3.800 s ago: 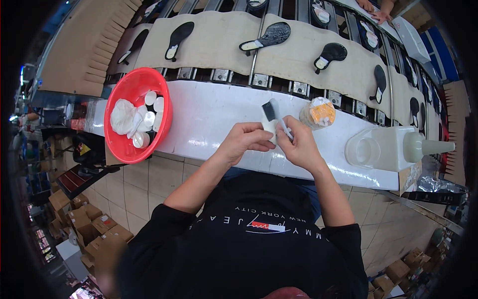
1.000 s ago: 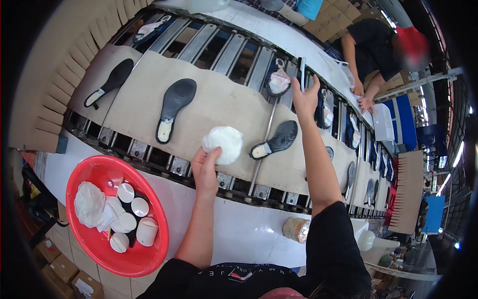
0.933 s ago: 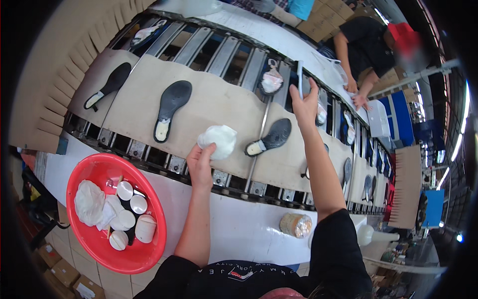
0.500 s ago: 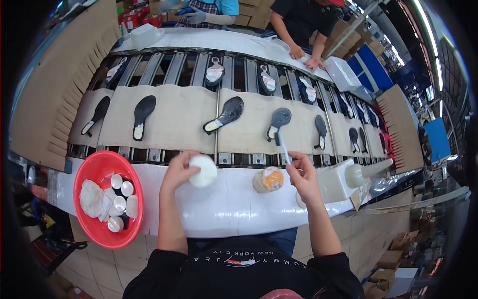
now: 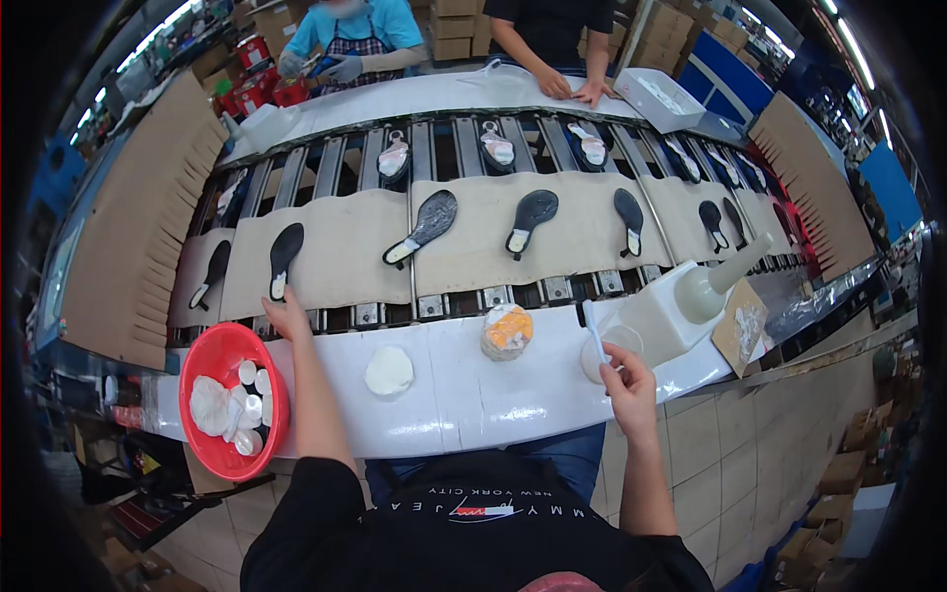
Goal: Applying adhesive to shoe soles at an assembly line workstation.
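My left hand (image 5: pixel 288 317) reaches over the near edge of the conveyor. Its fingers are apart, at the heel end of a black shoe sole (image 5: pixel 287 251); whether they touch it is hard to tell. In my right hand (image 5: pixel 628 381) is a slim white brush (image 5: pixel 594 331), held upright by a translucent round container (image 5: pixel 593 363). A white round pad (image 5: pixel 390 372) lies on the white worktop (image 5: pixel 464 405) between my arms. Beyond it stands a round tub (image 5: pixel 507 333) with an orange-and-white top. Another black sole (image 5: pixel 533 219) lies on the beige belt, its heel end pale.
At the left sits a red basin (image 5: pixel 187 395) with white round pieces and a cloth. A large white squeeze bottle (image 5: pixel 656 314) lies tilted at the right. Slit cardboard panels (image 5: pixel 138 227) flank the conveyor (image 5: pixel 335 266). Two people (image 5: pixel 365 39) work across it.
My left hand has let go of the white pad and moved left to a sole. My right hand has drawn the brush back from a sole to beside the bottle.
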Tool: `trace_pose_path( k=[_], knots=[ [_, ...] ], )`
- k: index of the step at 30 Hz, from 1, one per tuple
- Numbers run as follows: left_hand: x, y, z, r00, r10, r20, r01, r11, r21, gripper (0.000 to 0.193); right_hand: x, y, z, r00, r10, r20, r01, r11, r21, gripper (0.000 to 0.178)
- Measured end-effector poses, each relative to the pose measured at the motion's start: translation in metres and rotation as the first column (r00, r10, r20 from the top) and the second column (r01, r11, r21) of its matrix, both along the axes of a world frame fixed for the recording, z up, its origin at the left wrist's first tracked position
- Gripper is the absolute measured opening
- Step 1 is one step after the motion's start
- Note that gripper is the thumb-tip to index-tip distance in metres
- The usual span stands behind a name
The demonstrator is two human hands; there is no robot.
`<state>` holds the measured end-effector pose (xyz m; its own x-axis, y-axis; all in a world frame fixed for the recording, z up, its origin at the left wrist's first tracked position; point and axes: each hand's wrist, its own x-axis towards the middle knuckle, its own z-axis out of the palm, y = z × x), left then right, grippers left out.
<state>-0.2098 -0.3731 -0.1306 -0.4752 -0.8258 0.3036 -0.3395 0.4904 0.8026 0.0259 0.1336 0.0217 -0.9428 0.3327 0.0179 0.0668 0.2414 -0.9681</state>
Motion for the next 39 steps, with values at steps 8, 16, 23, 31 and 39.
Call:
trace_pose_path(
  k=[8, 16, 23, 31, 39],
  knots=[
    [-0.036, -0.006, -0.003, 0.969, -0.088, -0.229, 0.222, 0.716, 0.662, 0.051, 0.047, 0.028, -0.011, 0.961, -0.277, 0.002, 0.266, 0.927, 0.265, 0.025],
    [0.039, 0.084, 0.091, 0.667, -0.346, -0.66, 0.669, -0.112, 0.735, 0.034, 0.04, 0.026, -0.011, 0.973, -0.231, -0.003, 0.181, 0.755, 0.63, 0.023],
    [0.147, 0.169, 0.114, 0.398, -0.557, -0.729, 0.624, -0.418, 0.66, 0.055, 0.032, 0.024, -0.018, 0.964, -0.243, 0.107, 0.065, 0.607, 0.792, 0.021],
    [0.185, 0.205, 0.111, 0.283, -0.761, -0.583, 0.46, -0.426, 0.779, 0.066, 0.023, 0.026, -0.017, 0.953, -0.206, 0.223, -0.04, 0.642, 0.765, 0.019],
    [0.189, 0.211, 0.109, 0.209, -0.783, -0.586, 0.437, -0.461, 0.772, 0.071, 0.041, 0.047, -0.036, 0.909, -0.127, 0.397, 0.237, 0.941, -0.241, 0.025]
  ],
)
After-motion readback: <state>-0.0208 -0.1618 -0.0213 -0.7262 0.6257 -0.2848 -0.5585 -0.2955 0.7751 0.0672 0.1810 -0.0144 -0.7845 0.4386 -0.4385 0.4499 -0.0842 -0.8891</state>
